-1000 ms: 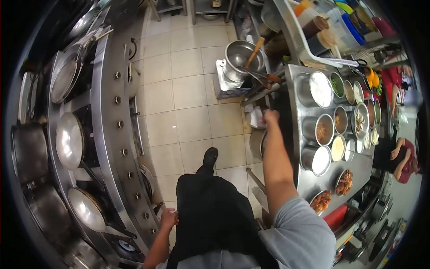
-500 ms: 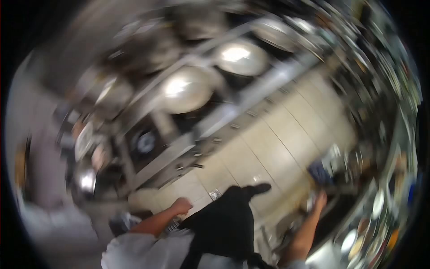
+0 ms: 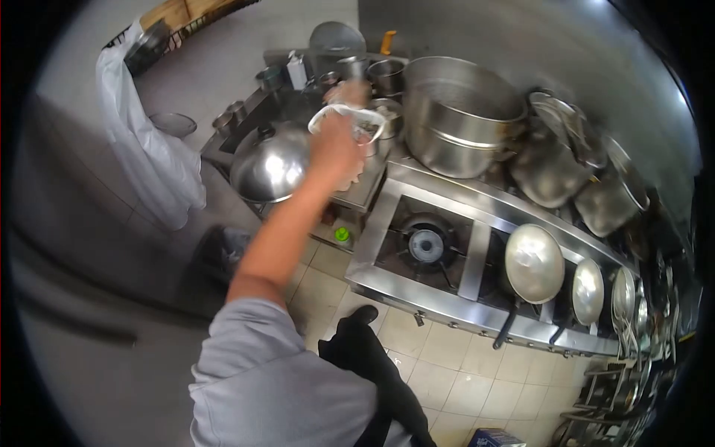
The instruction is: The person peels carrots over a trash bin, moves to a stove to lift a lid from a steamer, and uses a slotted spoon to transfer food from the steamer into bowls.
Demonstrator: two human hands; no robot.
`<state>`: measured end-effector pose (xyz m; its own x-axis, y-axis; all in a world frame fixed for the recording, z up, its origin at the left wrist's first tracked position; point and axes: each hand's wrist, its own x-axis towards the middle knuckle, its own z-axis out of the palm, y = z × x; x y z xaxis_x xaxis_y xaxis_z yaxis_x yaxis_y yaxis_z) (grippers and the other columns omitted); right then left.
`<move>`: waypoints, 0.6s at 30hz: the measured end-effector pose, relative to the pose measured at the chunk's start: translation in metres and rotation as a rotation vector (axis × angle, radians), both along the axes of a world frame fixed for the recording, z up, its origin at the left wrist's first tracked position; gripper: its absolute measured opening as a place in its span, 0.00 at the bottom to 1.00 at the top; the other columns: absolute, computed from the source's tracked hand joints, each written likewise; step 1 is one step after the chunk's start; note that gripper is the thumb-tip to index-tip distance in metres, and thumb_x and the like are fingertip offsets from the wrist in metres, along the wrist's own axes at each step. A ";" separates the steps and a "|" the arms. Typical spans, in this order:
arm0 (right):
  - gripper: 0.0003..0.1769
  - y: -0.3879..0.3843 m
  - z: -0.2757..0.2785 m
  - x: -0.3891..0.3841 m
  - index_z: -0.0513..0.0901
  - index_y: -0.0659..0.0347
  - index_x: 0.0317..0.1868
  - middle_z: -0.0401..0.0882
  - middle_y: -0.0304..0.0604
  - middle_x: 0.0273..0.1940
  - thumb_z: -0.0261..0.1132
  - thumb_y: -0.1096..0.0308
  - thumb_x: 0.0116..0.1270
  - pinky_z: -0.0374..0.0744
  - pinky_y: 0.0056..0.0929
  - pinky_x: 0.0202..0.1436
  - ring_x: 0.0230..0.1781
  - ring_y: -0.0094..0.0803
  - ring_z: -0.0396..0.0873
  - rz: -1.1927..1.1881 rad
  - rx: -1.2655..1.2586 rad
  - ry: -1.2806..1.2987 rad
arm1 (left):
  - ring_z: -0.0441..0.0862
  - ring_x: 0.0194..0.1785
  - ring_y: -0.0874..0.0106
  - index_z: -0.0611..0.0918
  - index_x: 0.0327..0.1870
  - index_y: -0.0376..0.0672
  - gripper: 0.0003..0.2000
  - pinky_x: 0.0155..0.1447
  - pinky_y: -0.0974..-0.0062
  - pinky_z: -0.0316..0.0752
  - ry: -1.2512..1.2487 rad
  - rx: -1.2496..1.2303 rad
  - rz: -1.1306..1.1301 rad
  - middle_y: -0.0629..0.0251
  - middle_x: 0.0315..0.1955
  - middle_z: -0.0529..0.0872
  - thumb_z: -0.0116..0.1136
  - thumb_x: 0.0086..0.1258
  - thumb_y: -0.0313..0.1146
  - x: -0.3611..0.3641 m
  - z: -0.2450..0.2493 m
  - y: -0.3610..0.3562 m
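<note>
My left hand (image 3: 337,147) reaches far out over the counter at the left end of the stove. It overlaps the near side of a white-rimmed container (image 3: 368,113). Blur and the back of the hand hide the fingers, so whether they grip the rim cannot be seen. Beyond the rim is a blurred skin-toned shape (image 3: 348,93) that I cannot identify. A pale pinkish edge (image 3: 353,181) shows beneath the hand. Left of my wrist sits a domed steel lid (image 3: 269,165) with a black knob. My right hand is out of view.
A large steel pot (image 3: 462,119) stands behind the bare burner (image 3: 426,246). Two pans (image 3: 535,262) sit on the stove, handles jutting past its front edge. A white plastic bag (image 3: 149,141) hangs at left. Below the counter is a bright green cap (image 3: 342,235).
The view has swung left towards the counter beside the stove. My left arm has stretched out to the white-rimmed container. My right hand has left the view.
</note>
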<state>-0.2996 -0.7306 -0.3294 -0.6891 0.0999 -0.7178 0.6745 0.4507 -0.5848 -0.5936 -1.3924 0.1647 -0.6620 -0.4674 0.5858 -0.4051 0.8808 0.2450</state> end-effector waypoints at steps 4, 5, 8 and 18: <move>0.15 -0.001 0.008 -0.038 0.80 0.56 0.43 0.81 0.50 0.41 0.59 0.57 0.61 0.76 0.46 0.41 0.41 0.48 0.79 -0.004 0.099 -0.046 | 0.71 0.66 0.55 0.81 0.56 0.44 0.28 0.65 0.58 0.72 -0.462 0.121 0.480 0.52 0.59 0.78 0.56 0.65 0.57 -0.020 -0.013 -0.249; 0.15 0.001 0.003 -0.041 0.80 0.56 0.42 0.81 0.50 0.40 0.59 0.56 0.61 0.77 0.46 0.39 0.40 0.48 0.79 0.018 0.147 -0.050 | 0.71 0.67 0.53 0.77 0.62 0.43 0.33 0.69 0.62 0.68 -0.539 0.092 0.359 0.50 0.64 0.74 0.54 0.65 0.60 -0.017 -0.041 -0.309; 0.15 0.022 -0.027 -0.042 0.81 0.54 0.39 0.82 0.48 0.38 0.61 0.54 0.59 0.77 0.46 0.35 0.37 0.47 0.80 0.555 0.464 0.065 | 0.70 0.68 0.54 0.70 0.67 0.35 0.40 0.71 0.63 0.64 -0.629 0.283 0.297 0.46 0.64 0.73 0.58 0.61 0.58 -0.011 -0.103 -0.398; 0.14 -0.159 0.116 -0.206 0.79 0.69 0.43 0.79 0.44 0.28 0.60 0.64 0.66 0.75 0.26 0.17 0.23 0.30 0.82 -0.113 0.027 0.101 | 0.83 0.48 0.49 0.83 0.41 0.24 0.31 0.55 0.61 0.77 -0.528 0.249 0.317 0.37 0.42 0.84 0.67 0.46 0.48 -0.019 -0.092 -0.406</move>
<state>-0.5052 -0.8897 -0.2138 -0.7412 0.1990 -0.6411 0.6599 0.3914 -0.6414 -0.6129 -1.7988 0.0729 -0.6387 -0.7663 0.0698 -0.7568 0.6420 0.1228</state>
